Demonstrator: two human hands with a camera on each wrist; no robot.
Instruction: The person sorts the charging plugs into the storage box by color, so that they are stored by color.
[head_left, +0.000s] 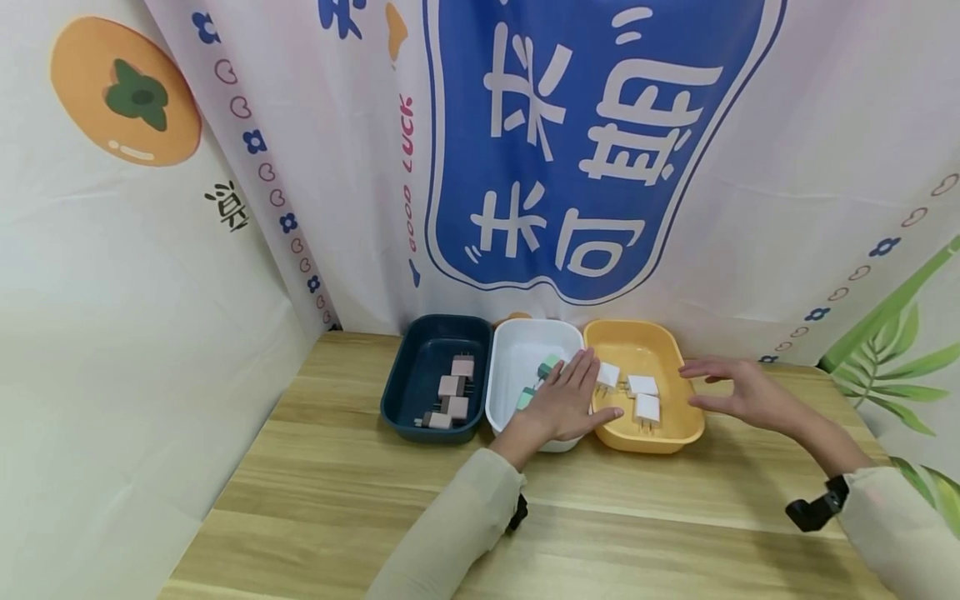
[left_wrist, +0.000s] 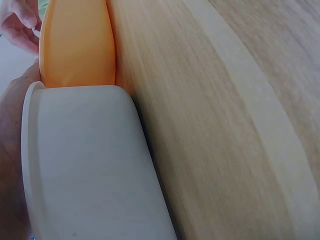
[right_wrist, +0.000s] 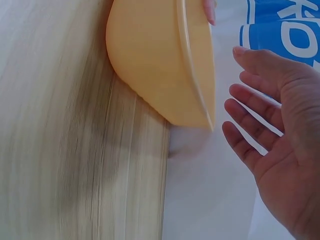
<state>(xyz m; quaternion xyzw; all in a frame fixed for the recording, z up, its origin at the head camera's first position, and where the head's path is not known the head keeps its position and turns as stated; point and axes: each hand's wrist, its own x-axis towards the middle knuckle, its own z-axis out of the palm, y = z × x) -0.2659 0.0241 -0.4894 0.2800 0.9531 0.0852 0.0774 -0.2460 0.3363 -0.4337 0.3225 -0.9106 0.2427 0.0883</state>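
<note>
My left hand (head_left: 564, 402) reaches over the white bin (head_left: 498, 367) with its fingers straight, the fingertips and thumb near the yellow bin's left rim. Beneath it, green plug adapters (head_left: 525, 398) lie partly hidden in the white bin. Several white plug adapters (head_left: 647, 408) with metal prongs lie in the yellow bin (head_left: 678, 421). At that bin's right rim is my right hand (head_left: 731, 392), its fingers loosely bent and nothing in them. In the right wrist view this hand (right_wrist: 285, 115) appears palm visible, apart from the yellow bin (right_wrist: 150, 60).
On the left stands a dark blue bin (head_left: 401, 392) holding several pinkish plug adapters (head_left: 452, 386). The three bins sit side by side near the back of the wooden table (head_left: 315, 492). Behind them hangs a printed cloth (head_left: 360, 208).
</note>
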